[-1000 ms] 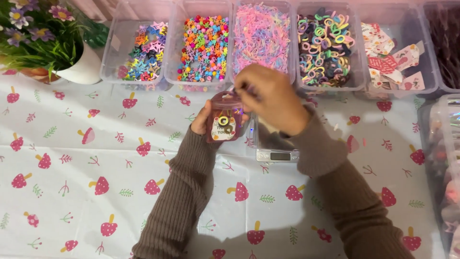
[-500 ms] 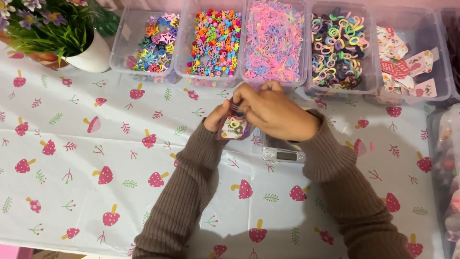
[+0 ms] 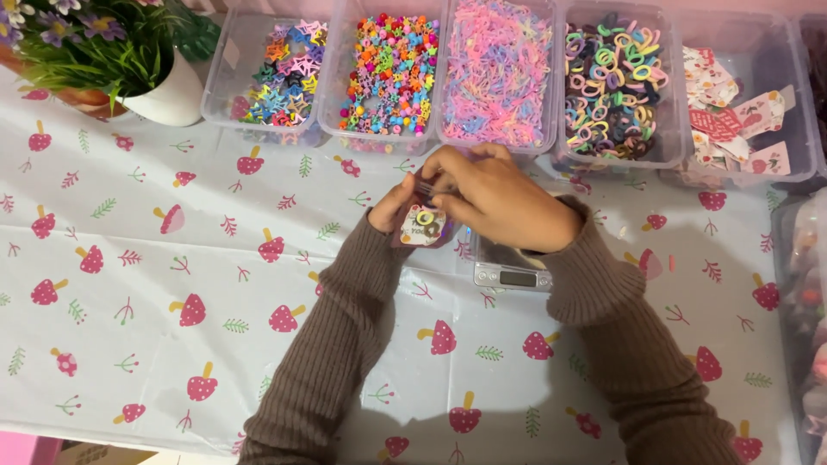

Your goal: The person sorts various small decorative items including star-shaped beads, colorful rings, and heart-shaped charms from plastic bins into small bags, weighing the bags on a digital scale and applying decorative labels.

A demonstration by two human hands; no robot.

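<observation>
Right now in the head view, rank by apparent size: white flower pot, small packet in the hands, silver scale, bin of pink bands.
1. Bin of pink bands, clearly largest.
2. White flower pot, partly hidden by leaves.
3. Silver scale and small packet: unsure, both partly covered by the hands.

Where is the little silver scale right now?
In the head view, the small silver scale sits on the mushroom-print tablecloth right of centre, just under the right hand and wrist, in front of the bin of pink bands.
</observation>
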